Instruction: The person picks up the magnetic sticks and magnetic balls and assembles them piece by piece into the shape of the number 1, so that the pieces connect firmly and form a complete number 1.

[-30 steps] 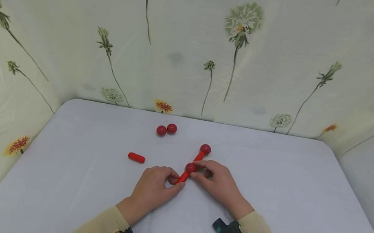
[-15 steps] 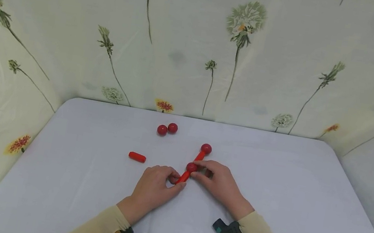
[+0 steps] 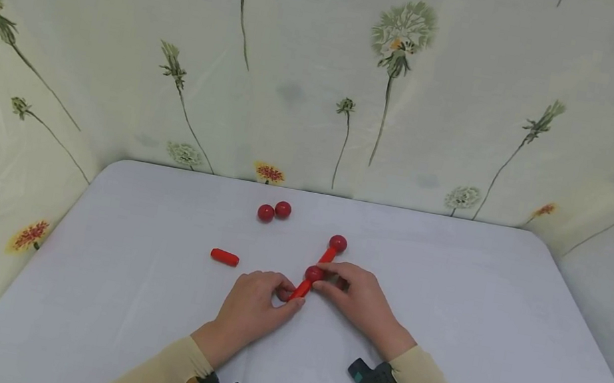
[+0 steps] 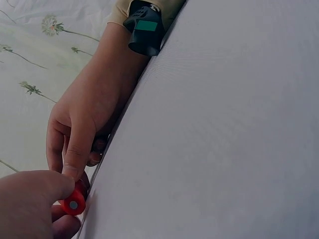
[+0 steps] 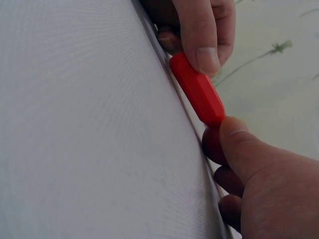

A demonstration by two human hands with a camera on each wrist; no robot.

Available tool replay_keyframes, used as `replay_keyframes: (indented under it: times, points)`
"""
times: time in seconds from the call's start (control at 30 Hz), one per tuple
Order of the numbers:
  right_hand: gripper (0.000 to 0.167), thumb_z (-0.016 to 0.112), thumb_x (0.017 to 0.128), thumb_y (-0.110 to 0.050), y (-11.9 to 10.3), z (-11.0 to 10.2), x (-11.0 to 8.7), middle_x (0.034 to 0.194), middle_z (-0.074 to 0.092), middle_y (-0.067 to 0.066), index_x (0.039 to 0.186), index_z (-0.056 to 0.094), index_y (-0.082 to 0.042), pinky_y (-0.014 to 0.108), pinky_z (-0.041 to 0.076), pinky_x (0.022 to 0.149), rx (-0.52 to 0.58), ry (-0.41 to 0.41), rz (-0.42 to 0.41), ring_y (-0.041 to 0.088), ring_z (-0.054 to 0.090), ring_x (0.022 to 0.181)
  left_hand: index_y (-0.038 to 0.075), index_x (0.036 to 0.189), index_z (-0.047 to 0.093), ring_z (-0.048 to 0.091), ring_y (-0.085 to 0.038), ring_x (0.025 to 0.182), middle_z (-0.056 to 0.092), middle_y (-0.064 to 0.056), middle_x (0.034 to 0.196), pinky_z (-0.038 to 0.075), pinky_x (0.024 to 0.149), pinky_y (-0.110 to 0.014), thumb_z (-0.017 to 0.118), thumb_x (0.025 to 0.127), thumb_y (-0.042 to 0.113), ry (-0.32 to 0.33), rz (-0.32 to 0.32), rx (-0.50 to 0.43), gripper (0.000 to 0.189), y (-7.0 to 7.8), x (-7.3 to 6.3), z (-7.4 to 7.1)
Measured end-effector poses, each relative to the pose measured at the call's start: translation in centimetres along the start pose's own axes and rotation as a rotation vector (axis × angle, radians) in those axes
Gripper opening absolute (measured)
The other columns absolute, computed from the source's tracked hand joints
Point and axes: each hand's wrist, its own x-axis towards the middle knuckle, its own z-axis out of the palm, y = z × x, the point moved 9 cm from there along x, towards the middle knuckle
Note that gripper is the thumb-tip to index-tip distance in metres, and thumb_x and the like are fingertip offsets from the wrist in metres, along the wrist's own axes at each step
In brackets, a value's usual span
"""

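Near the middle of the table, a chain of red pieces runs obliquely away from the person. My left hand (image 3: 253, 308) pinches the nearest red rod (image 3: 300, 290) between thumb and fingers. In the left wrist view, a round grey spot shows on that rod's end (image 4: 73, 204). The rod's other end meets a dark red ball (image 5: 213, 144), which my right hand (image 3: 359, 298) holds by thumb and fingertips. Beyond this ball a second red rod (image 3: 328, 255), partly covered by right fingers, leads to another red ball (image 3: 337, 243) at the far end.
A loose red rod (image 3: 225, 257) lies left of the chain. Two red balls (image 3: 265, 213) sit side by side towards the table's back edge. The white tabletop (image 3: 477, 301) ends at a flower-printed curtain (image 3: 315, 71) behind and at the sides.
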Motion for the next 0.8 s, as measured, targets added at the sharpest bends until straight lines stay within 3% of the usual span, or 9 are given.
replay_keyframes:
  times: [0.2,0.47,0.8]
  points:
    - [0.036,0.078,0.086,-0.034,-0.1,-0.2,-0.1,0.091,0.062,-0.021,0.121,0.070,-0.029,0.024,0.050,0.068,0.004,0.011,-0.009,0.004,0.055,0.076,0.019,0.103,0.073,0.050,-0.005,0.066,0.064,0.012,0.081,0.044,0.062,-0.025,0.073,0.086,0.046,-0.006,0.012,-0.052,0.031,0.1,0.1,-0.5]
    - [0.038,0.077,0.086,-0.037,-0.2,-0.1,-0.1,0.093,0.063,-0.018,0.122,0.070,-0.026,0.025,0.051,0.071,-0.003,0.003,-0.002,0.006,0.056,0.078,0.021,0.111,0.070,0.052,-0.007,0.072,0.064,0.011,0.092,0.046,0.062,-0.024,0.074,0.086,0.042,-0.021,-0.059,-0.096,0.033,-1.2,0.5,-1.7]
    - [0.040,0.077,0.086,-0.038,0.0,0.1,-0.2,0.092,0.063,-0.018,0.123,0.070,-0.026,0.025,0.050,0.068,-0.013,0.001,0.009,0.007,0.055,0.077,0.018,0.115,0.069,0.055,-0.012,0.081,0.065,0.007,0.098,0.049,0.067,-0.028,0.075,0.086,0.040,0.008,-0.106,-0.093,0.036,-2.9,1.4,-3.8]
